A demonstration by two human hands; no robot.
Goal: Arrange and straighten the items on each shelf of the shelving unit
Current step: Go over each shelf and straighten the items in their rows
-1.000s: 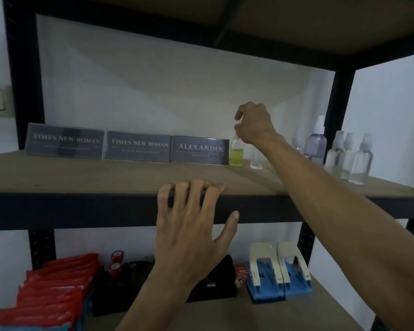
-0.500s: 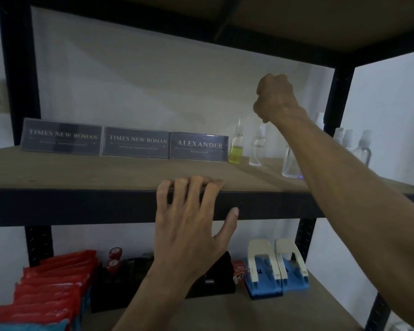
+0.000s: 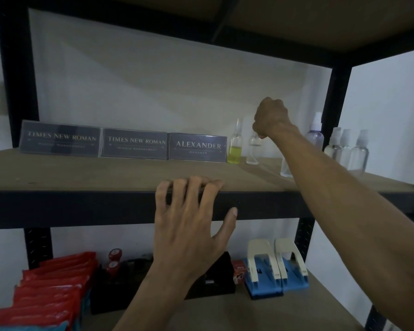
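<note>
The middle shelf [image 3: 105, 173] carries three nameplates [image 3: 134, 145] along its back, the left grip [image 3: 189, 223] rests released on its front edge, and the right grip [image 3: 271, 118] curls over a small clear bottle [image 3: 252, 155] standing just beside a yellow-filled bottle [image 3: 234, 152], though whether it grasps the clear one cannot be told.

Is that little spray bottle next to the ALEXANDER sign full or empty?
Partly full. The spray bottle stands upright beside the ALEXANDER sign, with yellow liquid only in its lower part; above it looks clear.
</note>
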